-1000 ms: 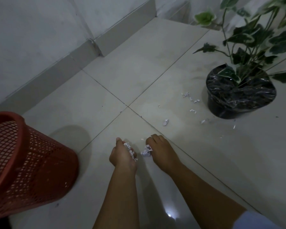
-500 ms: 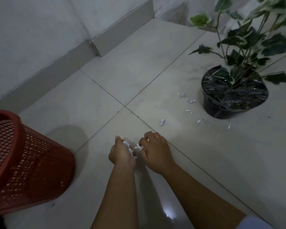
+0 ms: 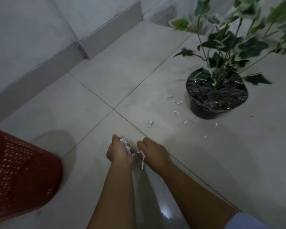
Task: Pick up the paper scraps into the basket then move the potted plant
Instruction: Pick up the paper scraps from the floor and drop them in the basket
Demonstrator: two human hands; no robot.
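Observation:
My left hand [image 3: 118, 152] is cupped around a clump of white paper scraps [image 3: 126, 147] just above the tiled floor. Right beside it, my right hand [image 3: 153, 152] pinches more scraps [image 3: 142, 154], and a strip dangles from its fingers. Several small scraps [image 3: 150, 124] lie loose on the floor between my hands and the potted plant [image 3: 216, 95], a black foil-wrapped pot with ivy-like leaves at the upper right. The red mesh basket [image 3: 23, 172] stands at the left edge, partly out of view.
A wall with a grey skirting board [image 3: 59, 63] runs along the upper left and turns a corner behind the plant. Pale glossy floor tiles [image 3: 106, 75] with dark grout lines stretch between the basket, my hands and the pot.
My right hand has lifted a scrap from the floor and drawn in toward my left hand. The view has shifted slightly, with the plant nearer the frame's right side.

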